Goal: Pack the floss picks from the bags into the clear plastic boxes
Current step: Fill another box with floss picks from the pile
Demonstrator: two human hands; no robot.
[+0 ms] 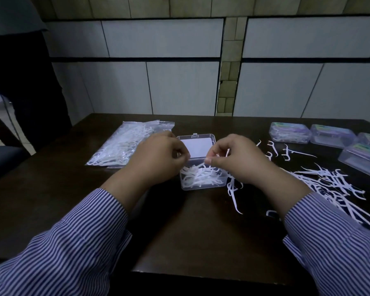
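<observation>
Open box (203, 178) mid-table (51, 199); bag (120, 146) left, closed boxes (289, 135) right (loose picks (333, 184) before them).

No text, brand, number or sign can be read. The closed clear boxes (289, 132) at the far right of the table carry coloured label cards under their lids, green and purple in tone, but any print on them is too small and blurred to make out. The white card (195, 147) inside the raised lid of the open box (203, 182) shows no legible marks. The bags of floss picks (124, 144) at the left bear no readable print.
</observation>
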